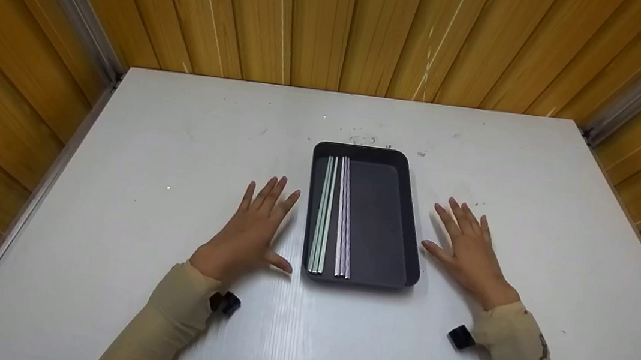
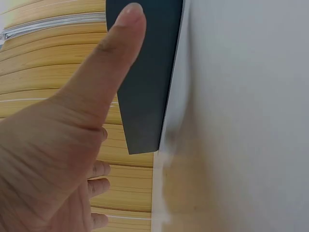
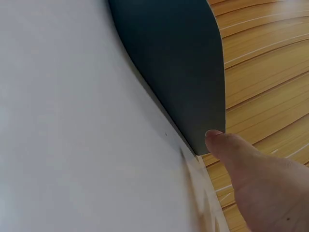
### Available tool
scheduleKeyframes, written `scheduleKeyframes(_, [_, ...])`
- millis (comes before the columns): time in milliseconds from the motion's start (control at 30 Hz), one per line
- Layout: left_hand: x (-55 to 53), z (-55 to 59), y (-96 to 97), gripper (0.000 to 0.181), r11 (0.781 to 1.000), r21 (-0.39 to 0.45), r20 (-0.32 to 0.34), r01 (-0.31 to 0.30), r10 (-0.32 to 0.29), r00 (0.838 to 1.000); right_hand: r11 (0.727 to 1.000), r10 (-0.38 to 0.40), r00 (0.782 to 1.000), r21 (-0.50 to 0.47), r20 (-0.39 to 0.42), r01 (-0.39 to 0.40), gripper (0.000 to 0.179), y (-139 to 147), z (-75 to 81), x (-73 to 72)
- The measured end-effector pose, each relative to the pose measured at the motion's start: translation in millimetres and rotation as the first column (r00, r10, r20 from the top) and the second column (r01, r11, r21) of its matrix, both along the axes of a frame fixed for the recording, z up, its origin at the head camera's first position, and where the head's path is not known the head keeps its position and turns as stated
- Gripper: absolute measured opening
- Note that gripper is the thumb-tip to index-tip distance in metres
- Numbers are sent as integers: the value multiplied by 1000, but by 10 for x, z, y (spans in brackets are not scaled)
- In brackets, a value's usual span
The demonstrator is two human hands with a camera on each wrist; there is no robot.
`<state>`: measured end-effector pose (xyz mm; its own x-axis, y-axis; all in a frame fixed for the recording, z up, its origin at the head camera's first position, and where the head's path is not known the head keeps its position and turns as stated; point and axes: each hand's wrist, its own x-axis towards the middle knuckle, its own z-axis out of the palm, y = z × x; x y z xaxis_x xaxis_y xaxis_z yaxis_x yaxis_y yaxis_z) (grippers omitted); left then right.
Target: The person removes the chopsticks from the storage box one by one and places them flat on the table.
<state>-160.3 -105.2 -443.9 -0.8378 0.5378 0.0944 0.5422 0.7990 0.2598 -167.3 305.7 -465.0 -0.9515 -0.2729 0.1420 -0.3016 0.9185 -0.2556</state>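
A dark grey rectangular tray (image 1: 381,229) lies on the white table. Along its left side run slim green chopsticks (image 1: 323,216), and beside them pale purple chopsticks (image 1: 345,219), both sets lengthwise. Left of the tray, my left hand (image 1: 248,232) hovers with fingers spread and holds nothing. In the left wrist view its thumb (image 2: 116,53) overlaps the tray's outer wall (image 2: 145,96). My right hand (image 1: 471,257) is spread out on the tray's right, holding nothing. In the right wrist view, the right thumb (image 3: 231,150) appears in front of the tray wall (image 3: 178,72).
The white table (image 1: 211,131) bears small dark marks behind the tray. Wood-look panels (image 1: 320,23) stand at the back and both sides. A small black device (image 1: 225,302) sits at the left wrist, another black device (image 1: 461,337) at the right.
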Motion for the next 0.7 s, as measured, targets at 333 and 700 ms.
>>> scheduleKeyframes(333, [22, 20, 9, 130, 1000, 2, -36, 30, -30, 999, 1000, 13, 1000, 1, 1, -13, 70, -67, 68, -1])
scheduleKeyframes(700, [5, 49, 58, 130, 999, 17, -76, 50, -48, 996, 1000, 22, 1000, -15, 8, -22, 66, -126, 159, -34])
